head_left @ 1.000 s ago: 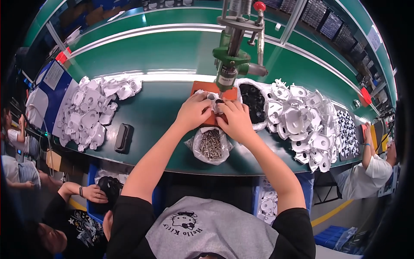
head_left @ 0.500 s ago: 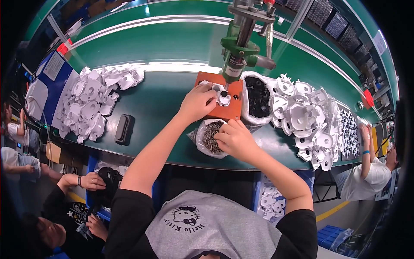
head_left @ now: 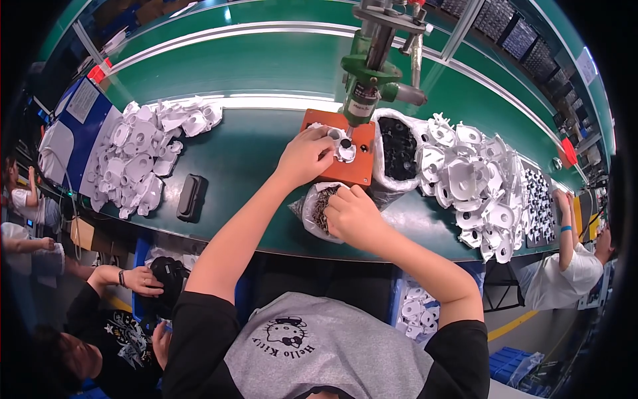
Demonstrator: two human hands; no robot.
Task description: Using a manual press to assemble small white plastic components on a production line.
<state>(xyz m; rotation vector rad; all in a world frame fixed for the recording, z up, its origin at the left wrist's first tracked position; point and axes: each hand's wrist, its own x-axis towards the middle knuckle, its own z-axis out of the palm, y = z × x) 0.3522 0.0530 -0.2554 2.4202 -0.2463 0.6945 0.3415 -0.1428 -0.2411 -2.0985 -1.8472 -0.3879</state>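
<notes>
On the green bench [head_left: 266, 159], the left hand [head_left: 304, 156] is resting on the orange fixture block [head_left: 345, 159], with its grip closed on a small white plastic part [head_left: 343, 147] that is sitting on the block. Just beyond this grip, the green press machine [head_left: 369, 73] is standing upright, with its nose directly above the block. Nearer to the person than the left grip, and slightly to its right, the right hand [head_left: 352, 216] is reaching into a clear plastic bag of small dark screws [head_left: 318, 207]; its fingers are curled together inside the bag opening, but I cannot tell if they are pinching a screw. To the right of both grips, a white bag of black parts [head_left: 399, 149] is lying just beside the block, and further right a heap of white plastic housings [head_left: 475, 179] is spreading over the bench. Far to the left of the left grip, another pile of white housings [head_left: 143, 153] is lying, with a small black object [head_left: 189, 197] near it.
</notes>
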